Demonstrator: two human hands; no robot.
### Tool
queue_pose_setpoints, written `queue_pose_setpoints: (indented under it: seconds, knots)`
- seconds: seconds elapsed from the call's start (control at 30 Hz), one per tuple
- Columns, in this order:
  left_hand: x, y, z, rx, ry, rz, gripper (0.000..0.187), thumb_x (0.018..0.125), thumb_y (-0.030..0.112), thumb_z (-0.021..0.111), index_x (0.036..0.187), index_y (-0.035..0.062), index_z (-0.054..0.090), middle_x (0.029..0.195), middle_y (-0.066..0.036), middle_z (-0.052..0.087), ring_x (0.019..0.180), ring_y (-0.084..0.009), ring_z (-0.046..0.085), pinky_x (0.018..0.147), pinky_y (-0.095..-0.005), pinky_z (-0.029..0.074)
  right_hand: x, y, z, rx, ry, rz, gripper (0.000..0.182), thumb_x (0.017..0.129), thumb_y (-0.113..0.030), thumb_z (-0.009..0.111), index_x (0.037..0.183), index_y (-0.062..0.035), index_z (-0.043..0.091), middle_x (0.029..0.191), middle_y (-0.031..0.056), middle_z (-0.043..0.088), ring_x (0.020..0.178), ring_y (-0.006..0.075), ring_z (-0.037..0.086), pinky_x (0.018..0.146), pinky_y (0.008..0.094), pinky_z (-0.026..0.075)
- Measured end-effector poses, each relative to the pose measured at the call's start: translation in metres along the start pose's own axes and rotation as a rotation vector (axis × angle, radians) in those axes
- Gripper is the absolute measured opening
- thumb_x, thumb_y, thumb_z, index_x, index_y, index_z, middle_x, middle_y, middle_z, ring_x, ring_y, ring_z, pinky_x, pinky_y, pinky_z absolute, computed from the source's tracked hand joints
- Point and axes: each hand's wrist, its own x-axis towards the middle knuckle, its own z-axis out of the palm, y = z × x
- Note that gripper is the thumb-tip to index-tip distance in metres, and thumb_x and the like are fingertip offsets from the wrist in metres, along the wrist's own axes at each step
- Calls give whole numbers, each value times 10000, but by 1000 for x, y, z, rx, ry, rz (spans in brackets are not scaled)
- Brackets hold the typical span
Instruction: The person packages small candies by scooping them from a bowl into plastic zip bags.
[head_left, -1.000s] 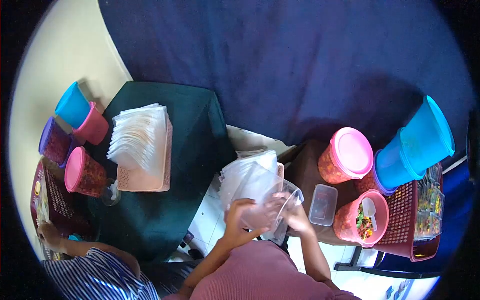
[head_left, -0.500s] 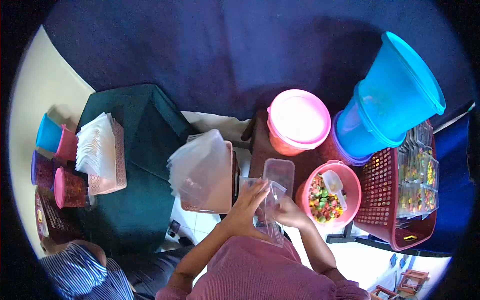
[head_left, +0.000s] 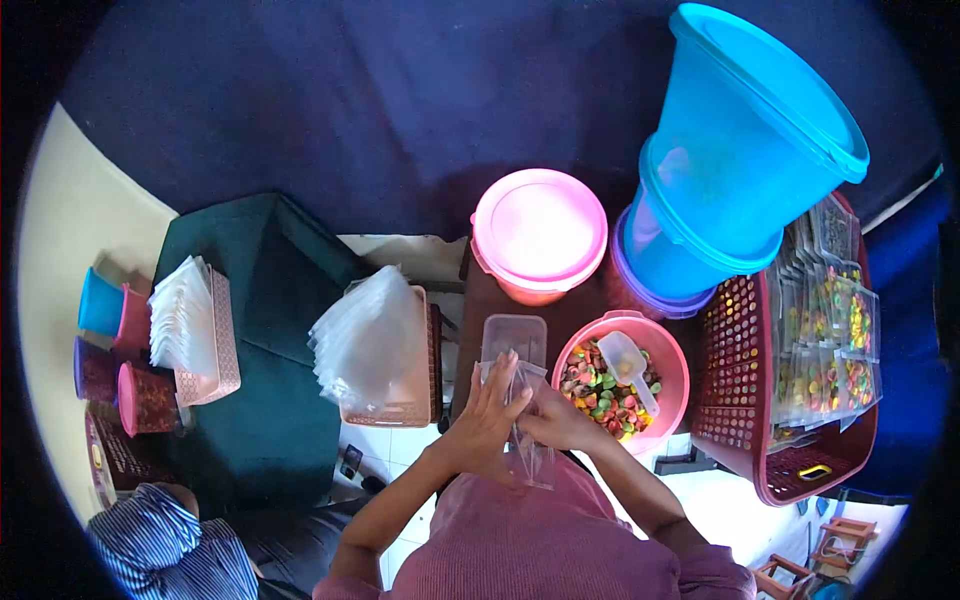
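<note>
A clear plastic bag (head_left: 532, 468) is in front of my body, held between both hands. My left hand (head_left: 483, 425) lies along its left side with the fingers stretched upward and the thumb against the plastic. From the right side, my right hand (head_left: 558, 418) grips the bag with curled fingers, partly hidden. Just beyond my fingertips is a clear rectangular plastic container (head_left: 515, 338). Close to my right hand stands a pink tub (head_left: 676, 385) of colourful round candies (head_left: 606, 400), with a translucent scoop (head_left: 626, 368) lying on them.
A stack of clear bags (head_left: 370, 335) rests on a basket (head_left: 428, 385) at left. A pink-lidded tub (head_left: 540, 232) and stacked blue buckets (head_left: 715, 190) stand behind. A maroon basket (head_left: 735, 390) holds filled packets (head_left: 830, 330) at right. Someone in a striped shirt (head_left: 175, 540) sits lower left.
The view has shifted, so the tubs and buckets appear further left. Both hands stay on the bag; my right hand has moved up closer to my left fingers.
</note>
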Motion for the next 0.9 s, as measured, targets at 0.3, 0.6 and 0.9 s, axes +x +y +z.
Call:
queue_pose_setpoints:
  seconds: [0.3, 0.6, 0.9]
  knots:
    - [15, 2, 0, -159, 178, 118, 1241, 377, 473, 774, 1314, 204, 5, 1287, -258, 154, 1147, -435, 254, 947, -529, 180, -10, -9, -20, -138, 1, 161, 410, 753, -142, 505, 1088, 19, 333, 673, 137, 571, 619, 215, 586, 558, 322, 448]
    - [2, 7, -11, -134, 242, -108, 1276, 375, 449, 787, 1316, 218, -43, 1296, -230, 186, 1173, -412, 233, 934, -590, 104, -37, -33, -36, -283, 362, -150, 284, 696, -46, 611, 948, -8, 485, 810, 94, 577, 726, 138, 572, 638, 261, 457]
    - [-6, 1, 5, -108, 397, -110, 1194, 424, 460, 783, 1317, 221, 27, 1298, -235, 192, 1190, -415, 222, 946, -568, 108, -28, -53, 15, -782, -45, -108, 203, 769, -217, 502, 875, -50, 553, 802, 119, 573, 706, 296, 577, 617, 388, 468]
